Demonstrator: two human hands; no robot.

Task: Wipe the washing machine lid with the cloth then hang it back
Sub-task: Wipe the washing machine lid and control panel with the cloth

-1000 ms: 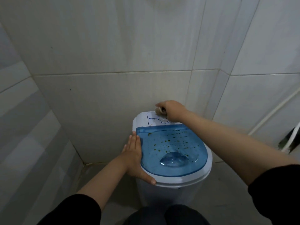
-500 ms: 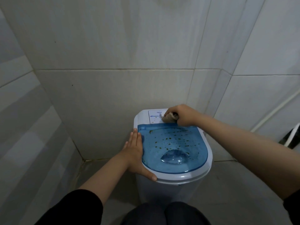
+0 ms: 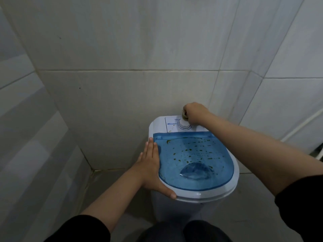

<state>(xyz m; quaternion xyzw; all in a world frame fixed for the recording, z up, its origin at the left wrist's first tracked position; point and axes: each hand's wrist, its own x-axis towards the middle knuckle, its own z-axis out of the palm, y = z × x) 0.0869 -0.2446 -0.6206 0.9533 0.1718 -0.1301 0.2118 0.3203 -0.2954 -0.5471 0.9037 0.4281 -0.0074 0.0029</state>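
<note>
A small white washing machine [image 3: 181, 206] stands in a tiled corner. Its translucent blue lid [image 3: 195, 161] is shut and speckled with dark green-brown spots. My right hand [image 3: 194, 113] is clenched on a small brownish cloth [image 3: 185, 114], pressing it at the back edge of the white control panel [image 3: 172, 125], just behind the round dial [image 3: 183, 124]. Flat against the machine's left rim rests my left hand [image 3: 152, 165], fingers together and thumb hooked under the front edge.
Pale tiled walls [image 3: 122, 88] close in behind and to the left, meeting in a stained corner joint [image 3: 92, 172]. A white pipe [image 3: 304, 123] runs diagonally along the right wall. My dark-clothed knees [image 3: 174, 231] are at the bottom edge.
My right hand with the cloth moved from the panel's front, by the lid edge, back up behind the dial. The left hand stayed on the rim.
</note>
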